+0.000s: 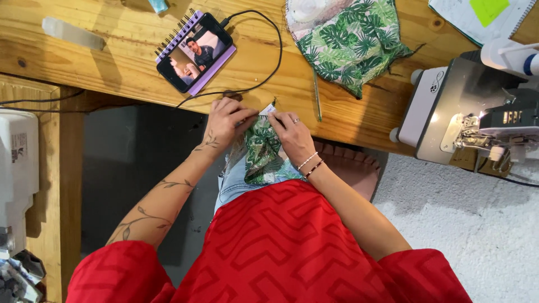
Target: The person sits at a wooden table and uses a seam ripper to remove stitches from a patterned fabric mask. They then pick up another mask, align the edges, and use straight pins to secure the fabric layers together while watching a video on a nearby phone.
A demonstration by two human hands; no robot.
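Observation:
My left hand (227, 119) and my right hand (290, 131) pinch the top edge of a small piece of green leaf-print fabric (263, 150) at the front edge of the wooden table (129, 62). The fabric hangs down over my lap, between my forearms. Both hands' fingertips meet at a small white strip at the fabric's upper edge. A second, larger piece of the same leaf-print fabric (351, 39) lies on the table beyond my right hand.
A phone (195, 51) showing a video lies on a purple spiral notebook, its cable looping toward my hands. A sewing machine (477, 112) stands at the right, another white machine (17, 174) at the left. A thin tool (317, 95) lies beside the fabric.

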